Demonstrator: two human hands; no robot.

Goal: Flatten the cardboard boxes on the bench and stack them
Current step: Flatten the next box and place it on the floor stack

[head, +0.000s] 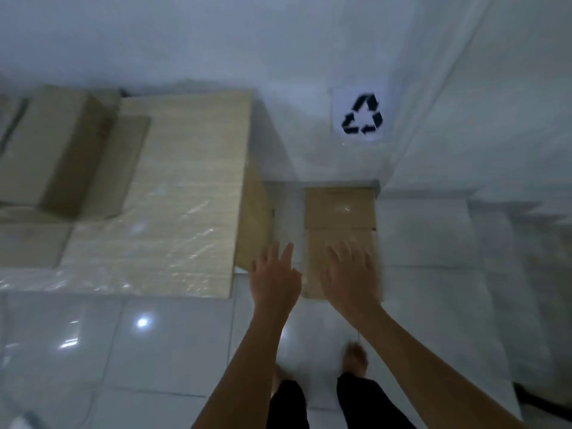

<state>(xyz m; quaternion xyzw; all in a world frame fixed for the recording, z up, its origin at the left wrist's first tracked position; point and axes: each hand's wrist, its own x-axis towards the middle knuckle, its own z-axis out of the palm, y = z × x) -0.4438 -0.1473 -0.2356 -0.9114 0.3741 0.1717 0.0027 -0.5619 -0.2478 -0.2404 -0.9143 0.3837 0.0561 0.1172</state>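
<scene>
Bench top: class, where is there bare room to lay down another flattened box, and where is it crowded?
Bare: the bench's right half, from the open cardboard box to its right edge. Crowded: the left end, and the floor below the recycling sign, where flattened cardboard lies.

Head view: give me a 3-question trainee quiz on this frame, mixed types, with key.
1. True or false: the flattened cardboard lies on the floor below the recycling sign.
2. Which hand is over the flattened cardboard? A) left hand B) right hand C) neither
3. Fill in: the cardboard box not yet flattened sits on the ____.

Key
1. True.
2. B; its fingers are spread, and blur hides whether they touch. The left hand is open beside the bench corner.
3. Bench, at its left end.
</scene>
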